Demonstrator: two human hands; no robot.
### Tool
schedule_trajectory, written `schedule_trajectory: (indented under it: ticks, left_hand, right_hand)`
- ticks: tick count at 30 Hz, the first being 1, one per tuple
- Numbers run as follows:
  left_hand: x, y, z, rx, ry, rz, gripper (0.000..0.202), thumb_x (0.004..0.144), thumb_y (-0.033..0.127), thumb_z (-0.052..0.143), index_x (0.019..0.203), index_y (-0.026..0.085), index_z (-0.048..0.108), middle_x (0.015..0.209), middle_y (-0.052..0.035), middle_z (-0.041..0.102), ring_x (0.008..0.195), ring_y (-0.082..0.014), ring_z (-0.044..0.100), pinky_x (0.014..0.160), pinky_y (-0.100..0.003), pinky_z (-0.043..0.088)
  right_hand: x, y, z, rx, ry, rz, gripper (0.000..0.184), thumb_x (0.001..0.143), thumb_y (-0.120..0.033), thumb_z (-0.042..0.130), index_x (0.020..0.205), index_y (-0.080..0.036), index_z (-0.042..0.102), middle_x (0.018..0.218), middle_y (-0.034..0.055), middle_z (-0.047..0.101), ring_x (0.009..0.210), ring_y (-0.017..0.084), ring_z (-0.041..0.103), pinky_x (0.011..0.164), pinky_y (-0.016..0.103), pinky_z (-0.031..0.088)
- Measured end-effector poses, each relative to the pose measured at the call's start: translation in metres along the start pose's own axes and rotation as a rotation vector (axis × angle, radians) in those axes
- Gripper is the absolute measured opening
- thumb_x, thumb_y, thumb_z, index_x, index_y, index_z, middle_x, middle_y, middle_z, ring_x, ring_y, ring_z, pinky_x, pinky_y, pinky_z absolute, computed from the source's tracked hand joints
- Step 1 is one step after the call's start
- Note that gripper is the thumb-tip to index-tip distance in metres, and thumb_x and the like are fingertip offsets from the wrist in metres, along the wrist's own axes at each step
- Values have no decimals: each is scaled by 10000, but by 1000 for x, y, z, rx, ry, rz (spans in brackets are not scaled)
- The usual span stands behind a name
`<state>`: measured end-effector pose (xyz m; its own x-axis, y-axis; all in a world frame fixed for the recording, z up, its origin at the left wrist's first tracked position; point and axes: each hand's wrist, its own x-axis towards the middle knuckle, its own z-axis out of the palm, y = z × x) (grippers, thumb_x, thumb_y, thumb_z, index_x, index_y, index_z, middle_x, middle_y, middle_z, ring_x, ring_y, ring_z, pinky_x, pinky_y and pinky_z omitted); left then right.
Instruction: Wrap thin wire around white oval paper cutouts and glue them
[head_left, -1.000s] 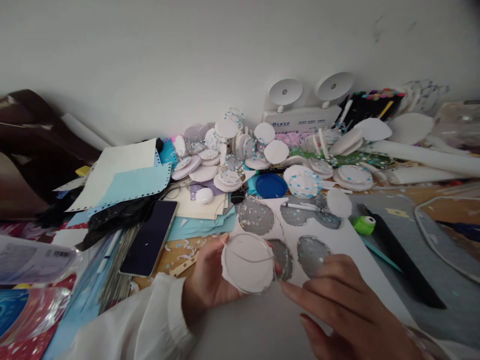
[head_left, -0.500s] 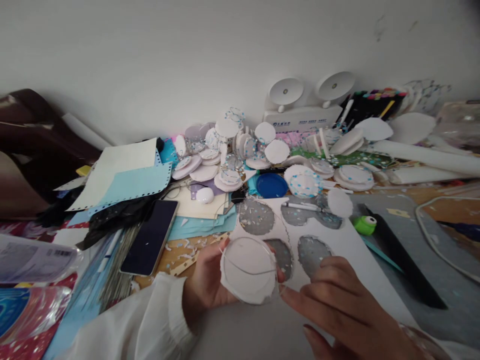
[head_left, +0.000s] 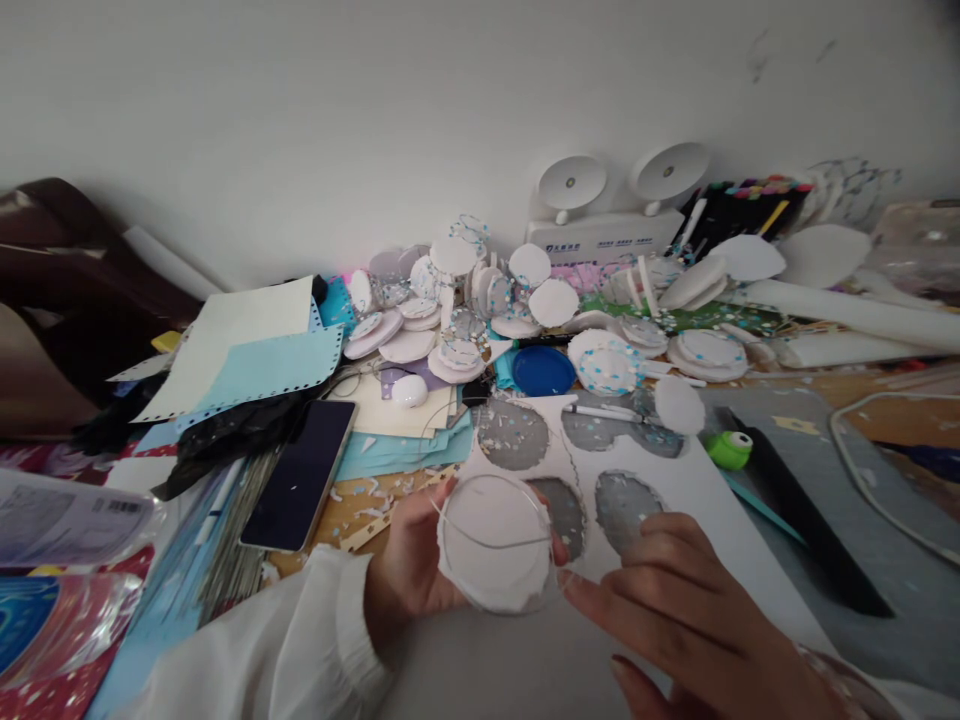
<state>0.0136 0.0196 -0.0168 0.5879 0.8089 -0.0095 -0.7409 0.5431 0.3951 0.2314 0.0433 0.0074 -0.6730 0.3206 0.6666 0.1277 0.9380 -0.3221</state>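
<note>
A white paper disc [head_left: 495, 515] with a rough edge is held in my left hand [head_left: 416, 560], thumb at its left edge and fingertips showing at its right. A thin wire [head_left: 510, 546] curves across the disc's face and round its rim. My right hand [head_left: 675, 610] is at the disc's right side, with the index fingertip touching or nearly touching the wire at the rim. Its thumb is apart below, and the other fingers are bent. Under both hands lies a white sheet [head_left: 720, 530] with round holes cut in it.
Behind are several white discs [head_left: 555, 302] with blue-beaded wire, a blue lid [head_left: 544, 371] and a white pen [head_left: 604, 411]. A phone [head_left: 300, 475] and thin wires [head_left: 244, 560] lie left. At right are a green-capped item [head_left: 729, 450] and a black strip [head_left: 810, 520] on a grey mat.
The disc has shifted and tilted very slightly in my left hand. My right hand stays almost in the same place.
</note>
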Motion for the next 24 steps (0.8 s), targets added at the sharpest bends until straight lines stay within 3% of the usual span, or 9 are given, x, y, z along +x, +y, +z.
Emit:
schedule_trajectory:
  ticks: [9,24]
  left_hand:
    - [0,-2,-2,76,33,63,638,763,598,676,1109,62,664,918,-152,734,727,-207,674,604,-243,454]
    - [-1,-4,-2,210,87,140,662,747,628,675,1068,49,666,872,-149,717,685,-199,652,609,-252,455]
  right_hand:
    - [-1,0,4,11,-11,-17,404,813,-63,513,1207,-101,594,770,18,696,648,176,603,689,387,488]
    - [4,-1,6,4,-16,-18,428,755,-26,500,1163,-102,608,745,7,690,675,162,603,688,353,469]
